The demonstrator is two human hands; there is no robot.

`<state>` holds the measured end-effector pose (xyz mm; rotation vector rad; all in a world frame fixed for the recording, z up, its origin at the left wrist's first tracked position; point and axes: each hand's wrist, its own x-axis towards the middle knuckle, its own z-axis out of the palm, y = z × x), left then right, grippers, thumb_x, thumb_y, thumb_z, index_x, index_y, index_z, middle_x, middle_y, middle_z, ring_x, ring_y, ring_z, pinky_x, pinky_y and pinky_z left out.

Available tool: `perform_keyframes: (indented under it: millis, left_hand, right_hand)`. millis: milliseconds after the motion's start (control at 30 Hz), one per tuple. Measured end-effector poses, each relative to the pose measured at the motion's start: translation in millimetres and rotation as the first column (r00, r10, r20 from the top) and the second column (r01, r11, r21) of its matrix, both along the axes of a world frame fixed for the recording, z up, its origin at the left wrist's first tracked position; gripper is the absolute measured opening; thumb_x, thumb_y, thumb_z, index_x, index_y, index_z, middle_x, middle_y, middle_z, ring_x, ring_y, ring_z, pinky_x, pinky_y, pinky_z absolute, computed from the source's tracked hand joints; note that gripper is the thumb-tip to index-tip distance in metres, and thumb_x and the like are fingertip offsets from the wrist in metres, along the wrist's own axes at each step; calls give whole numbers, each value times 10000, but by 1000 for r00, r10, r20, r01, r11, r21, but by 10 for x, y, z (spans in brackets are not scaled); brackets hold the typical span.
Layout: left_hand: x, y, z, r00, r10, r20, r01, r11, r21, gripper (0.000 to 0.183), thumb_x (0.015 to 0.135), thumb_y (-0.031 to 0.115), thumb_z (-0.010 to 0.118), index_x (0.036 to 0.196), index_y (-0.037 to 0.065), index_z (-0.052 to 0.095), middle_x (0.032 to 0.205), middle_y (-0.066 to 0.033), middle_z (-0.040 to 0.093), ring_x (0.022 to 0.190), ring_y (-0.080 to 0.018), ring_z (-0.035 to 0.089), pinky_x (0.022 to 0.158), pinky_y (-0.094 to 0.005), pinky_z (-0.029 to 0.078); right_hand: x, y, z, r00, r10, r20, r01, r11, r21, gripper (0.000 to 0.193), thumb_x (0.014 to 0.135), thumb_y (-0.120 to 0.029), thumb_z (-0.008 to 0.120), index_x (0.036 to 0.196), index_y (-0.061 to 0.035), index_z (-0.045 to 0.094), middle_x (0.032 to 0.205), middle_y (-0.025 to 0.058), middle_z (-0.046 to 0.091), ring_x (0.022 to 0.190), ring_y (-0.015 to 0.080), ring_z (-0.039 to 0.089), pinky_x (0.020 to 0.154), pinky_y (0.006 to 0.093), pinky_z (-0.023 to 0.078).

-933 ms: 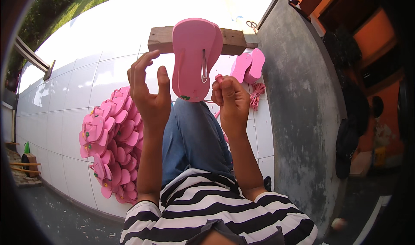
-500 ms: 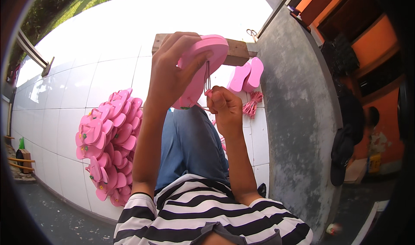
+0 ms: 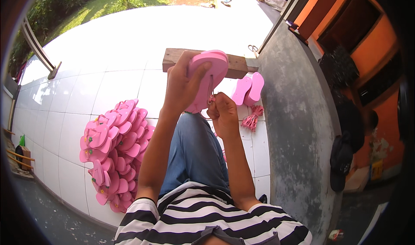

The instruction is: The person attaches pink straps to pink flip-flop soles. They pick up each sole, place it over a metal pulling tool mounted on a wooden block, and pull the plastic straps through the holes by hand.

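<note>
My left hand is closed round a pink flip-flop, held tilted above my knees with the thumb across its face. A thin, looped metal wire tool sticks out of the sole toward my right hand. My right fingers are closed in a pinch on a pink strap at the wire's lower end. How the strap and the wire join is too small to tell. Behind the flip-flop lies a wooden block, partly covered by it.
At my left, a heap of pink flip-flops covers part of the white tiles. On the right lie several pink soles, a tied bundle of pink straps and scissors. A grey concrete ledge runs along the right side.
The view has shifted, so the scene sits lower in the picture. Both hands keep hold of the flip-flop and strap, and the flip-flop is turned slightly more edge-on.
</note>
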<state>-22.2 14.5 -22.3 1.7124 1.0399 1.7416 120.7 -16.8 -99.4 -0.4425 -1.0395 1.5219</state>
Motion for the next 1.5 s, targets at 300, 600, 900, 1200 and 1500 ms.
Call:
perform_keyframes:
  millis: [300,600,900,1200,1500]
  left_hand:
    - [12,-207,-62,986,-62,155,77,993,-94,239,955,194,654,1055,-21,620,886,-92,691,812,-111,637,700,-272,520]
    - [38,-230,-116,983,-64,175,82,992,-97,251,980,215,625,1077,-17,606,921,-65,664,840,-96,611,721,-255,508]
    - [89,-201,-125,961,-81,265,94,995,-36,268,1006,244,594,1082,-13,598,917,-62,668,834,-87,609,715,-249,510]
    - [199,-746,-136,889,-70,452,157,975,-158,256,1013,259,591,1035,5,563,904,-48,651,822,-53,588,692,-201,479]
    - [148,-1434,-337,949,66,307,18,965,-262,246,1001,232,608,1101,9,578,951,-36,625,853,-69,572,742,-215,467]
  right_hand:
    - [-117,-20,3,996,-35,-77,36,999,4,312,1042,-340,498,889,-78,570,717,-46,386,624,59,286,538,241,244]
    - [-29,-1,-73,984,-154,89,145,985,97,264,1020,-295,564,962,-39,578,773,-31,437,643,56,350,568,240,302]
    - [-13,-20,567,931,-185,316,120,970,213,387,1051,-291,486,1345,-41,499,1030,24,581,977,98,541,870,266,432]
    - [-260,-415,484,866,-425,262,402,905,140,402,1067,-305,449,1285,8,577,1051,62,644,956,105,569,853,259,466]
    - [-101,-1290,345,629,-545,555,390,838,380,368,966,-164,627,1266,41,566,1038,208,655,914,273,669,809,353,517]
